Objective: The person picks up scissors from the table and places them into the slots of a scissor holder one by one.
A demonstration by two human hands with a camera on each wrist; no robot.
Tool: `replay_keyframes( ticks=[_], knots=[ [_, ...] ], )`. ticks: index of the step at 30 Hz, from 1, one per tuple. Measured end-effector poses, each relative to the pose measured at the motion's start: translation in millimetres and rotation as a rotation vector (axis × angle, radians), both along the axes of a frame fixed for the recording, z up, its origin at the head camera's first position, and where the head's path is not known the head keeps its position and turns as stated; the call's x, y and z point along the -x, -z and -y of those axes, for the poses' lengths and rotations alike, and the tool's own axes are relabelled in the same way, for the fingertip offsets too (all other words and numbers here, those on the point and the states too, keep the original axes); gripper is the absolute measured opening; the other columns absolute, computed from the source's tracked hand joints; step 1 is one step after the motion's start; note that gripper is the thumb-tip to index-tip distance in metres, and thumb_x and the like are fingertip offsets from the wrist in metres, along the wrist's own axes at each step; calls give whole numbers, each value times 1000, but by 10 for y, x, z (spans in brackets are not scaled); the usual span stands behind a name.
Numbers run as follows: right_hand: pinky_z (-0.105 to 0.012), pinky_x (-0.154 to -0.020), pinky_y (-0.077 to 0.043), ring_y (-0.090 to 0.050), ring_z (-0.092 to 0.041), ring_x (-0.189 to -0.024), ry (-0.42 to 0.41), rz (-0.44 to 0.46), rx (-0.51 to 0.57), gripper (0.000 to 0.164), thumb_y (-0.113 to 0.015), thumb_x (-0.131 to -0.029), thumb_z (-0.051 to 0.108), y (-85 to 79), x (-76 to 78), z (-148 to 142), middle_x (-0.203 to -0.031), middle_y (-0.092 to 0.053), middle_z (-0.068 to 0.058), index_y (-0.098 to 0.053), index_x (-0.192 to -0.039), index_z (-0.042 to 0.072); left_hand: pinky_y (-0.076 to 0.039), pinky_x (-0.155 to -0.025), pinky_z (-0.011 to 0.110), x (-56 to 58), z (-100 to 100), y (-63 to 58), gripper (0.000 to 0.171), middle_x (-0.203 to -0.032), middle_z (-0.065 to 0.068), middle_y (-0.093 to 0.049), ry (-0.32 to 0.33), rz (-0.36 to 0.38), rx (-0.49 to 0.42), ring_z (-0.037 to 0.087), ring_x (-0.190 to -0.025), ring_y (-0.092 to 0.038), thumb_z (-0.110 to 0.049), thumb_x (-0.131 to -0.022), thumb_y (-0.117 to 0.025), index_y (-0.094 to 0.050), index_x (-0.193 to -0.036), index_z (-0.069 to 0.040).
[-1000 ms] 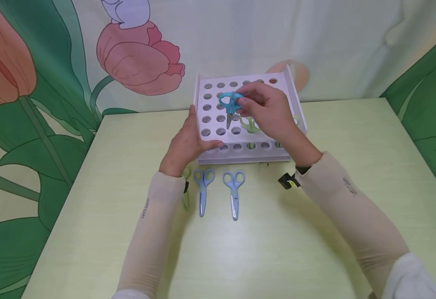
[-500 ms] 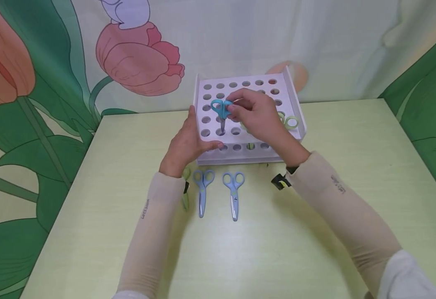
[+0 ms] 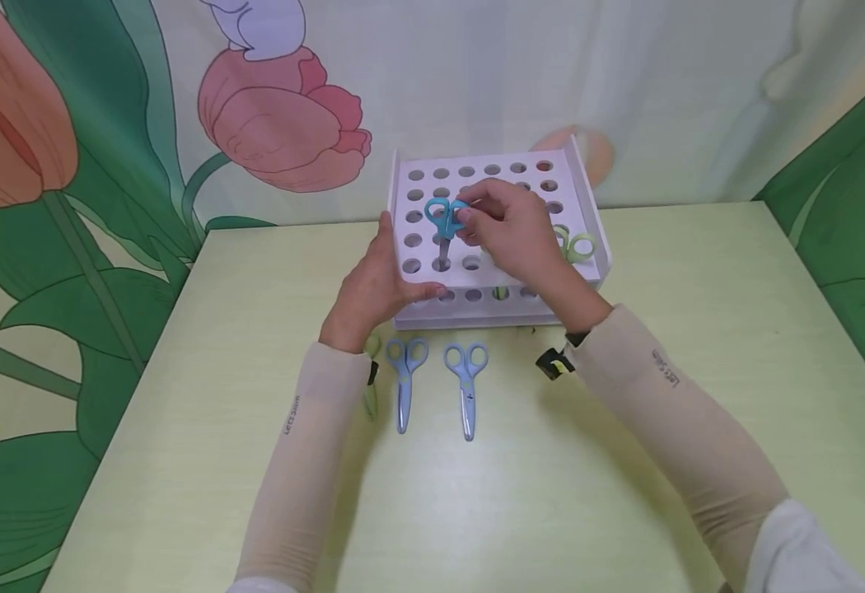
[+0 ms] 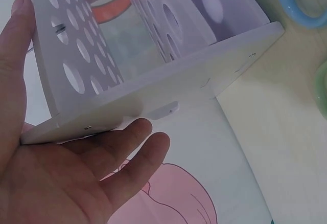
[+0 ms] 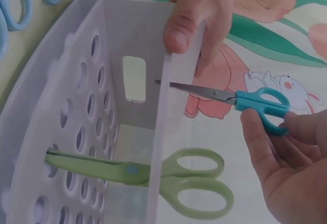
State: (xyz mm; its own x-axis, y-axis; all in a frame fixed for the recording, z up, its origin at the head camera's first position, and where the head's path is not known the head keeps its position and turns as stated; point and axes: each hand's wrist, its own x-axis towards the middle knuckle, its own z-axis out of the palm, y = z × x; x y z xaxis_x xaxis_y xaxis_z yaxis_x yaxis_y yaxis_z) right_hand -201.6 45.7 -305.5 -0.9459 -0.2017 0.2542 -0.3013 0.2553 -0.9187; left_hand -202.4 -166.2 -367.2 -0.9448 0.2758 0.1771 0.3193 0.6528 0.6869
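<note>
My right hand (image 3: pixel 521 231) pinches turquoise-handled scissors (image 3: pixel 443 221) by one finger loop, blades down. In the right wrist view the tip of these scissors (image 5: pixel 255 101) passes into a hole in the top panel of a white two-tier scissors rack (image 3: pixel 488 311). My left hand (image 3: pixel 373 284) holds the rack's left front corner. Its thumb lies on the top panel and the fingers lie against the side wall. Green scissors (image 5: pixel 196 185) stand in the rack, handles up, blades through both panels. In the head view green loops (image 3: pixel 579 247) show beside my right wrist.
Two blue scissors, one at left (image 3: pixel 403 383) and one at right (image 3: pixel 467 387), lie on the table (image 3: pixel 521 494) before the rack. Green scissors (image 3: pixel 371 402) lie there too, partly hidden by my left wrist. A flowered curtain (image 3: pixel 462 74) hangs behind the rack.
My right hand has carried the turquoise scissors slightly left and down, and their tip has entered a front-row hole. The left hand keeps its place on the rack.
</note>
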Motion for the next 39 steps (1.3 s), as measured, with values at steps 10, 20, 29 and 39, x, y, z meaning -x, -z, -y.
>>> replay_keyframes(
  ticks=[10, 20, 29, 39],
  knots=[
    [-34, -73, -58, -74, -24, -80, 19, 116, 279, 19, -64, -98, 1, -55, 78, -152, -100, -72, -19, -67, -116, -4, -46, -95, 40, -22, -15, -34, 123, -141, 14, -47, -9, 8, 14, 23, -117, -52, -32, -70, -95, -10, -156, -13],
    [-34, -73, -58, -74, -25, -77, 24, 189, 365, 21, -63, -99, 3, -60, 107, -220, -98, -70, -20, -66, -119, -3, -45, -95, 40, -15, -24, -20, 123, -140, 11, -47, -12, 9, -1, 22, -116, -51, -32, -69, -96, -11, -156, -11],
    [-33, -74, -58, -73, -22, -77, 3, 71, 271, 16, -63, -98, -1, 25, 96, -108, -97, -71, -19, -66, -113, -6, -45, -98, 41, 3, 5, 5, 124, -143, 11, -46, 12, 5, 2, 23, -119, -51, -28, -71, -95, -7, -157, -15],
    [-29, -71, -58, -71, -25, -86, 8, 40, -2, 16, -66, -98, 5, 124, -15, 108, -101, -74, -15, -67, -113, -1, -46, -97, 37, -14, 3, 8, 122, -145, 10, -46, 11, -13, 20, 21, -117, -53, -29, -73, -94, -6, -157, -16]
  ],
)
